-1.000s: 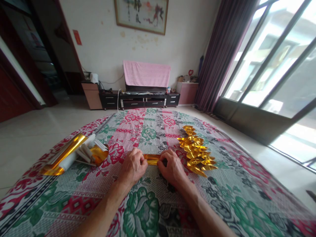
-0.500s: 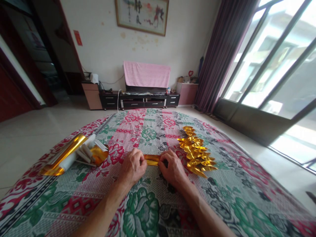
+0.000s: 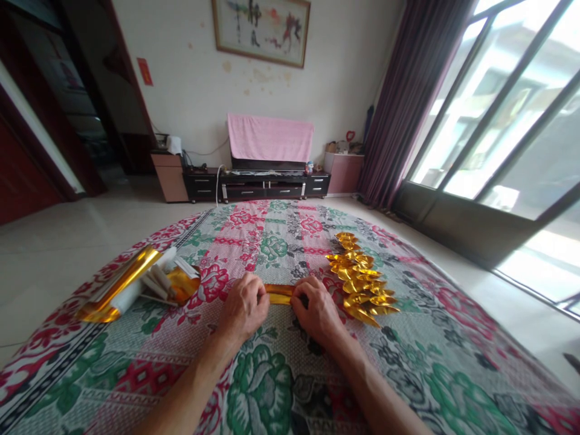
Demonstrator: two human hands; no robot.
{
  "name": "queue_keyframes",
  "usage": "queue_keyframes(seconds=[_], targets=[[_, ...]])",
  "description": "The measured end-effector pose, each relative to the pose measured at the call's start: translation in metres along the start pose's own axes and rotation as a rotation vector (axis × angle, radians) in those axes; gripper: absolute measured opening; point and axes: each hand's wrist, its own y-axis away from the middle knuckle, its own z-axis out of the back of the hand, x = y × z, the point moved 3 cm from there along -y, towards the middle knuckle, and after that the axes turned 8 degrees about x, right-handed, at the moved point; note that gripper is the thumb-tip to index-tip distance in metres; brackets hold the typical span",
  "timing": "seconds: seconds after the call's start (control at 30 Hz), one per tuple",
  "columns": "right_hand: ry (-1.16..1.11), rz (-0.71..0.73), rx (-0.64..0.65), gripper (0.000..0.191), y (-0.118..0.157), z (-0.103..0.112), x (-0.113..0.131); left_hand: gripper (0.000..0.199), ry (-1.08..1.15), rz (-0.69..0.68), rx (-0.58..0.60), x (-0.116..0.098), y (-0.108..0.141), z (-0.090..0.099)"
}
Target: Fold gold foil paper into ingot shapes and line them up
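Between my hands stretches a narrow folded strip of gold foil paper [image 3: 280,294], lying low over the patterned cloth [image 3: 272,329]. My left hand [image 3: 247,306] pinches its left end, the fingers curled closed. At the right end my right hand [image 3: 316,306] grips it the same way, thumb against the bent fingers. Both ends of the strip are hidden by the fingers. Just beyond my right hand stands a cluster of folded gold foil pieces [image 3: 362,281] with pointed tips, set close together in a row.
On the left lie a roll of gold foil [image 3: 129,275] and a pile of white and gold paper pieces [image 3: 165,281]. Past the cloth's far edge is a low black TV cabinet [image 3: 265,188] with a pink cloth [image 3: 270,138] over the screen. Glass doors [image 3: 493,133] stand at the right.
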Motion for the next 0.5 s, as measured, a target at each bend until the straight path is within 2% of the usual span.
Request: queue_keyframes(seconds=[0.5], targets=[[0.037, 0.002, 0.074, 0.014, 0.002, -0.0014, 0.0058, 0.007, -0.005, -0.008, -0.001, 0.0003, -0.0004, -0.0006]])
